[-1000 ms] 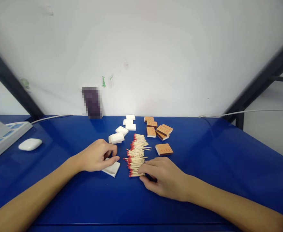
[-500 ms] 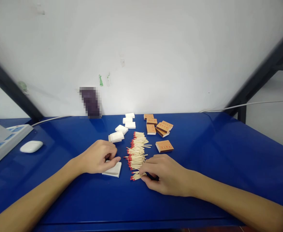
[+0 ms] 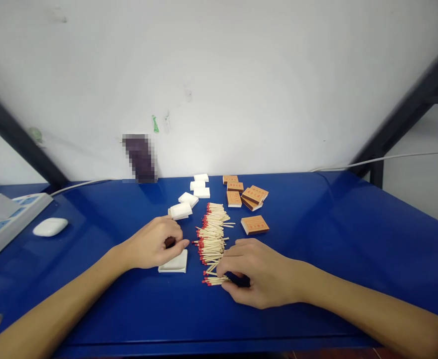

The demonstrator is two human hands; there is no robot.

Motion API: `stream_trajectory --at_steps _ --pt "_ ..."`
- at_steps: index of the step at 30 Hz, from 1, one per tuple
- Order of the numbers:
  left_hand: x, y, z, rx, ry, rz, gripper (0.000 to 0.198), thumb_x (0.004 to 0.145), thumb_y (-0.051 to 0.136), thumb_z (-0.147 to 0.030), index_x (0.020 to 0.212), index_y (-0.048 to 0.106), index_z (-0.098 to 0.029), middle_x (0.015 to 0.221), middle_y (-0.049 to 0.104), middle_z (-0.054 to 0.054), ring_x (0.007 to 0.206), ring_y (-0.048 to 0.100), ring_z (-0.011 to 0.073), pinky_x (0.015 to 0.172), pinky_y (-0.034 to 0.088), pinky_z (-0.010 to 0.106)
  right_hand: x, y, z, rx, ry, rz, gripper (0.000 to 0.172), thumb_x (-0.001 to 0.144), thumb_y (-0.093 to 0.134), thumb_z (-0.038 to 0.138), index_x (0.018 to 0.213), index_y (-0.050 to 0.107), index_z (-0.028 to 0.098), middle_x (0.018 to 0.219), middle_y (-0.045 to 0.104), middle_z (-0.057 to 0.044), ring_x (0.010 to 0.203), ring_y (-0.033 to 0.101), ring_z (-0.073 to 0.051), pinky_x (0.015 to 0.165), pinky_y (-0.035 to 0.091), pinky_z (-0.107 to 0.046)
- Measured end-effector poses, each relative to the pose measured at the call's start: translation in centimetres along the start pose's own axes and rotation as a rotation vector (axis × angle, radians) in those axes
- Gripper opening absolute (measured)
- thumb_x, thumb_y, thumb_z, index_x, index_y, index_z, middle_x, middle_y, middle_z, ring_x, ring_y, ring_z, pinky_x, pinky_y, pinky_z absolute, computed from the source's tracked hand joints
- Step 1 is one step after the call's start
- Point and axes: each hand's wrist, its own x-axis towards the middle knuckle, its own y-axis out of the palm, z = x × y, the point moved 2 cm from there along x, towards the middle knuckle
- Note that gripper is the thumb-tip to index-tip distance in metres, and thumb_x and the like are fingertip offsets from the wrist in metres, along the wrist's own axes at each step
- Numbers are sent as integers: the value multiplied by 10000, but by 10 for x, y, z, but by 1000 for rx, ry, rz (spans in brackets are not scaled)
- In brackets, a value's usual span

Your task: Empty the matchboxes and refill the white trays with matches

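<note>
My right hand [image 3: 258, 276] has its thumb and forefinger closed on the tail ends of a few red-tipped matchsticks [image 3: 213, 281], at the near end of a long heap of matches [image 3: 213, 244]. To the left, my left hand [image 3: 157, 243] hovers with loosely curled fingers, the thumb apart from them and nothing seen between. Its thumb covers the far edge of a white matchbox tray [image 3: 174, 263] lying on the table; whether it touches the tray I cannot tell. Several more white trays [image 3: 180, 211] lie beyond that hand.
Orange matchbox sleeves [image 3: 255, 225] lie right of the heap, some stacked. On the left of the blue table [image 3: 334, 239] are a white rounded case [image 3: 50, 227] and a power strip [image 3: 15, 219]. A blurred dark object [image 3: 140, 158] leans on the wall behind.
My right hand has moved slightly nearer and right, drawing a few matches apart from the heap. My left thumb has lifted a little off the tray's far edge.
</note>
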Motion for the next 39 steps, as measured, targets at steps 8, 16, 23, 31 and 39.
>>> stream_trajectory --at_steps 8,16,23,31,39 --pt "-3 -8 -12 6 85 -156 104 901 536 -271 951 553 -181 738 523 -11 645 489 128 610 403 254 0 -1 -1 -7 -20 19 101 793 580 115 749 557 202 611 505 73 555 399 -91 646 357 -249" --pt "1 -3 -34 61 282 -218 140 906 532 -171 1020 612 -176 861 611 52 793 535 174 756 445 324 0 -2 -1 23 -52 8 129 764 583 94 714 530 201 597 483 72 567 396 -96 618 345 -246" --pt "4 2 -40 9 374 -169 104 898 564 -171 945 652 -200 782 649 23 784 539 161 756 457 306 -1 -1 0 11 -74 14 103 799 566 114 747 571 203 602 506 60 572 427 -107 626 363 -252" --pt "4 5 -43 -19 399 -154 191 896 534 -82 988 654 -198 790 679 13 787 541 151 761 462 305 -1 -1 -1 -9 -43 -8 77 813 585 147 755 589 197 599 513 61 559 408 -102 609 341 -256" --pt "1 4 -47 -2 461 -194 249 784 594 -119 1023 621 -180 834 668 42 788 548 183 734 489 337 -1 -1 -1 -9 -8 -12 133 849 586 205 946 676 201 697 618 34 614 502 -118 641 354 -267"
